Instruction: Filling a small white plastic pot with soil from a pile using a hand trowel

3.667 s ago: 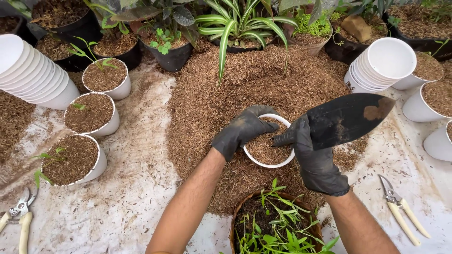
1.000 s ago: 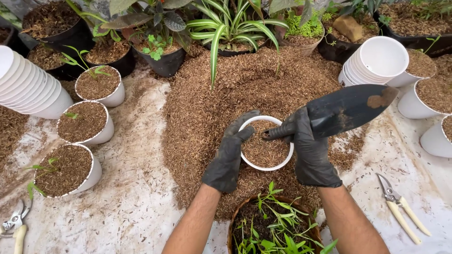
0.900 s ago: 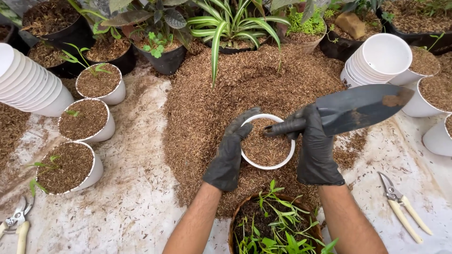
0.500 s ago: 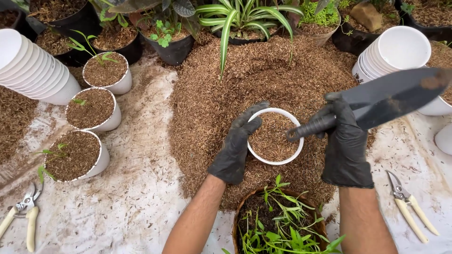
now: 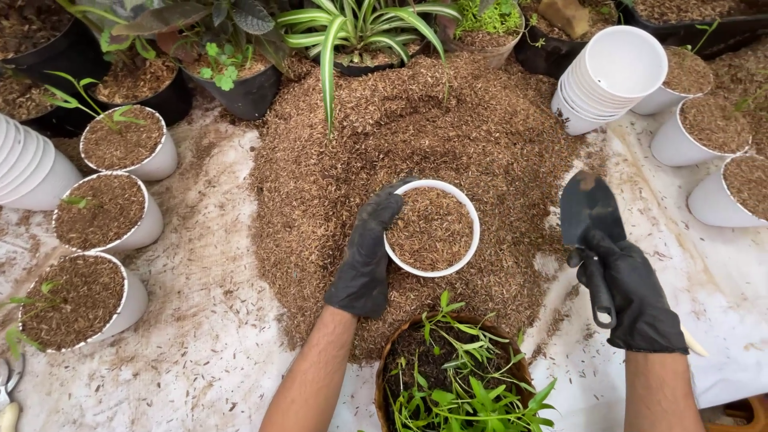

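My left hand (image 5: 366, 254), in a black glove, rests against the left rim of a small white pot (image 5: 432, 228) filled with brown husk mix. The pot sits in a big mound of the same brown husk (image 5: 416, 136). To the right, my right hand (image 5: 636, 298), also gloved black, is closed around the handle of a black hand trowel (image 5: 590, 214). The trowel's blade points away from me and lies low over the white ground sheet at the mound's right edge. A brown basket pot of green seedlings (image 5: 452, 382) stands just in front of me.
Three filled white pots (image 5: 108, 212) line the left, beside a stack of empty white pots (image 5: 24, 168). Another empty stack (image 5: 608, 76) and filled pots (image 5: 704, 128) stand at the right. Black pots with leafy plants (image 5: 240, 80) border the back. Pruner handles (image 5: 6, 392) show bottom left.
My right hand has swung the trowel from over the white pot down and to the right, blade now pointing away. My left hand stays at the pot's rim. The view shifted right.
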